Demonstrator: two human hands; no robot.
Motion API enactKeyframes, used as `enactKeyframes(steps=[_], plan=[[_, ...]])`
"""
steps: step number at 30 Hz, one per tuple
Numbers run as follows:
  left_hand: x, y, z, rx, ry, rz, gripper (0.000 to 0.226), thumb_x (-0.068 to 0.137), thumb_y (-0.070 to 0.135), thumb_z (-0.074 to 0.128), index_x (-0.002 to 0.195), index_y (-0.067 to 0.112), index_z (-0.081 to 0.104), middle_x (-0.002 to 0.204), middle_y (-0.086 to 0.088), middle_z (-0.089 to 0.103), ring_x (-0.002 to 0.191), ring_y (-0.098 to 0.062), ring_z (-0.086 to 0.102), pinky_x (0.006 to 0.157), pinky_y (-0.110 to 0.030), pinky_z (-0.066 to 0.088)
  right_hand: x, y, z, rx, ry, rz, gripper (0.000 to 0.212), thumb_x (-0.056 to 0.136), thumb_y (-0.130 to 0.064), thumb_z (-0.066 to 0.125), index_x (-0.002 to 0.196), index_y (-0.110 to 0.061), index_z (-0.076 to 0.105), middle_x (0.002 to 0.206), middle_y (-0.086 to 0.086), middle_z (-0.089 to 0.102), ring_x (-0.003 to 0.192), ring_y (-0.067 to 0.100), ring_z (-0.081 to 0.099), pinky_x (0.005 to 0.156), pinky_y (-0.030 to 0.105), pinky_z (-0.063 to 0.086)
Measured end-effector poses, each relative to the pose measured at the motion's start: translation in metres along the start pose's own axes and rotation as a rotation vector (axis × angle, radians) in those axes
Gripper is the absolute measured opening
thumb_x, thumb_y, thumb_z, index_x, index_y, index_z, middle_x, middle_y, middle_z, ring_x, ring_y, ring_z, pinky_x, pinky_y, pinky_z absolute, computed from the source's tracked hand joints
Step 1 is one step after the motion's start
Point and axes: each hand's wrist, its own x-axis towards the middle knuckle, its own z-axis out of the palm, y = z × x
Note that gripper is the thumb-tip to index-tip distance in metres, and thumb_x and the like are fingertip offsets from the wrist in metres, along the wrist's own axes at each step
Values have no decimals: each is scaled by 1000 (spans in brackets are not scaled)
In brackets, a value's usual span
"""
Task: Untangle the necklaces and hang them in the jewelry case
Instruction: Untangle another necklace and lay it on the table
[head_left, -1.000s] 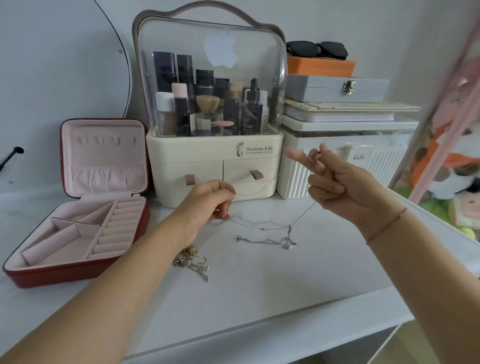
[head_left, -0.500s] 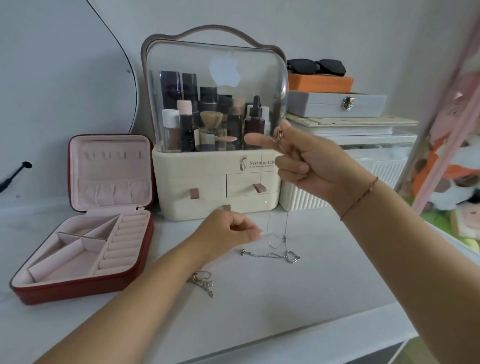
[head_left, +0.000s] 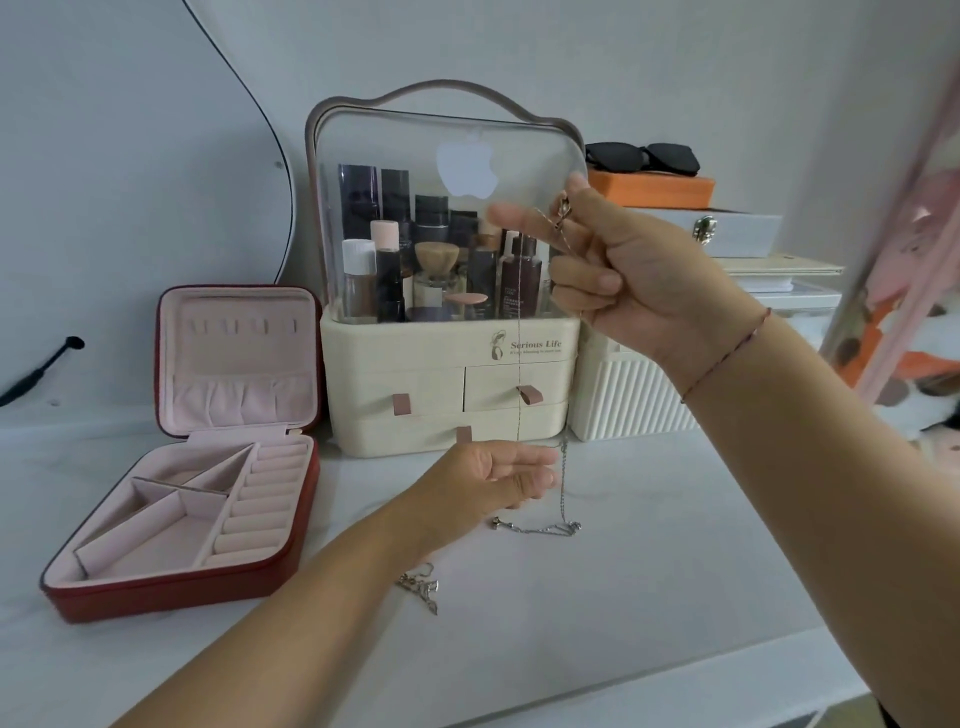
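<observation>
My right hand (head_left: 623, 280) is raised in front of the cosmetics box and pinches a thin necklace chain (head_left: 518, 364) between thumb and forefinger. The chain hangs straight down to the tabletop. Its lower end meets a silver necklace (head_left: 545, 529) lying on the white table. My left hand (head_left: 498, 475) hovers low beside the hanging chain with its fingers apart, holding nothing. A gold tangle of necklaces (head_left: 421, 587) lies on the table just under my left forearm. The red jewelry case (head_left: 182, 587) stands open at the left, its pink lid upright.
A cream cosmetics organiser (head_left: 447, 395) with a clear lid stands behind the hands. To its right are a ribbed white box (head_left: 628, 400) and stacked boxes with sunglasses (head_left: 641, 158) on top. The table's front edge (head_left: 675, 691) runs lower right.
My right hand has risen and moved left, lifting the thin chain until it hangs vertically. My left hand has let go of the chain and opened beside it.
</observation>
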Motion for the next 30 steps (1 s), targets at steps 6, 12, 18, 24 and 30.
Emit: enactKeyframes(steps=[6,12,18,24,30], plan=[[1,2,-1,-64,-4,15,28,85,34,69,110,22,70,106,7,73,104,-2,64,91,-18,44,0,4,2,4,6,10,34,103,-33,39,74,-16,42,114,6,71,33,2,26,36,13,25],[1,2,0,-111,10,7,7,88,17,68,91,19,74,94,-2,75,97,-8,67,86,-16,44,0,14,1,17,29,35,38,102,-32,39,71,-14,50,114,7,71,34,1,26,38,13,24],[-1,4,3,-136,-54,-28,11,85,17,71,95,18,72,93,0,75,91,-5,67,80,-11,45,-1,18,-6,51,74,42,31,101,-33,41,75,-16,44,113,8,71,36,2,30,40,13,27],[2,3,9,-121,-17,-31,21,83,17,74,103,12,70,93,5,73,89,-3,66,84,-14,49,2,18,-3,80,95,29,24,102,-34,41,85,-17,46,103,5,74,38,4,36,42,14,33],[-1,6,10,-42,7,-21,15,87,25,69,100,17,73,76,19,68,72,9,57,64,-4,39,5,18,6,130,108,20,31,102,-30,41,77,-15,51,69,4,65,46,7,46,48,16,40]])
